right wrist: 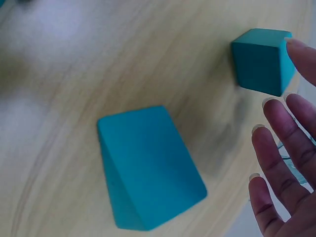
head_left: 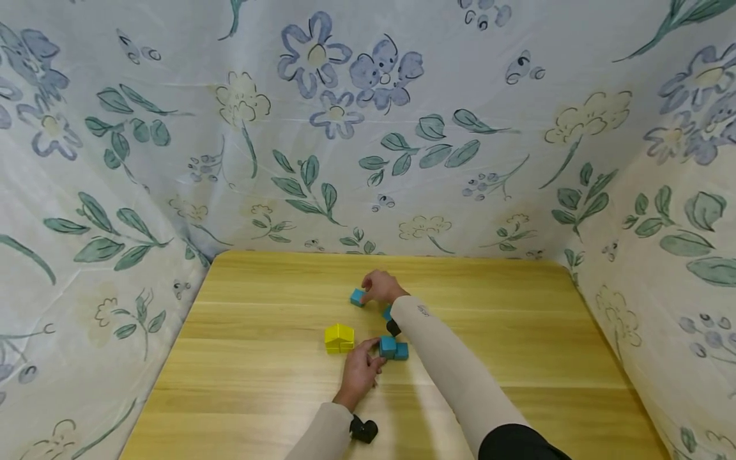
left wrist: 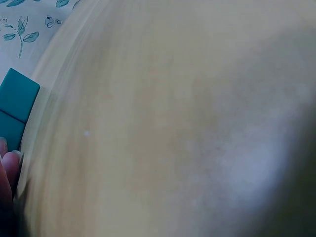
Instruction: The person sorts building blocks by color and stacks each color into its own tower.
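Observation:
My right hand [head_left: 382,286] is beside a small blue cube [head_left: 357,298] at the back of the table. In the right wrist view its thumb overlaps the cube's edge while the other fingers are spread and fairly straight. A blue wedge-shaped block [right wrist: 153,168] lies closer to that wrist, partly hidden by the arm in the head view. Nearer the front, my left hand [head_left: 359,374] has its fingertips at the left side of a blue block stack [head_left: 388,347]. Two blocks of that stack show one above the other in the left wrist view, with fingertips [left wrist: 11,162] by the lower one.
A yellow house-like stack of blocks [head_left: 339,338] stands left of the blue ones. Another blue block [head_left: 402,351] sits against the stack's right side. The wooden table [head_left: 259,383] is bordered by floral cloth [head_left: 402,191] at the back and sides.

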Available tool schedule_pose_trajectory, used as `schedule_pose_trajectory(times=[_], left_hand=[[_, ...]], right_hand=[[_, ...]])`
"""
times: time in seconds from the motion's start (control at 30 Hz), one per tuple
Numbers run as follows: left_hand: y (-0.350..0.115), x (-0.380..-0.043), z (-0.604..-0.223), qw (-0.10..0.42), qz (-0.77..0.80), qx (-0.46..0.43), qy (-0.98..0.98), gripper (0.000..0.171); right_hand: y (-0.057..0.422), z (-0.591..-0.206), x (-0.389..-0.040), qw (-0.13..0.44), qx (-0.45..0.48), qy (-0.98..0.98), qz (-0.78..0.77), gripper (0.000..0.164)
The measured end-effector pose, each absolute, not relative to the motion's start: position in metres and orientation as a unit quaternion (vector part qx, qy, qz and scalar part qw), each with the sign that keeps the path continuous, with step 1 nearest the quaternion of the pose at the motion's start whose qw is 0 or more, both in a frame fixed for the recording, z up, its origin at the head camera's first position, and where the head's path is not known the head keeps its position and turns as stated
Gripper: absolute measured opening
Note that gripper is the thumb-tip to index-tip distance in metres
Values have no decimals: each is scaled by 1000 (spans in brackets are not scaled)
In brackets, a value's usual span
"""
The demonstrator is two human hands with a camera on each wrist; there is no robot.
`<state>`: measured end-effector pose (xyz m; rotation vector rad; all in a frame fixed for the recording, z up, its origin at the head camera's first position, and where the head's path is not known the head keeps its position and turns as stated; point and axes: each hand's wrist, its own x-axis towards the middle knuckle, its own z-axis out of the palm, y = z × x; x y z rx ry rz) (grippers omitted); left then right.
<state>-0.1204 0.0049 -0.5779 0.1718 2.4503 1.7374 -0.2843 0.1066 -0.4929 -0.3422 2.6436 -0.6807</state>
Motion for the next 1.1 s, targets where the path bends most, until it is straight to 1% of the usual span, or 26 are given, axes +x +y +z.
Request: schedule_pose_trajectory(times=[0.3,0.67,0.97,1.1], left_hand=[[6,-118,-576,74,574,49,814,41],[7,-120,-577,68,568,55,819,40],[7,-120,-576,72,571,47,816,41],[6,-120,-576,70,570,48,818,41]], right_hand=[[104,-501,-287,216,-114,942,-229,33],[103,-499,-289,215,-115,940,-239,23],[111,-503,-293,234,-131,923,-277,26],[114,-507,-294,232,-138,920,-285,29]])
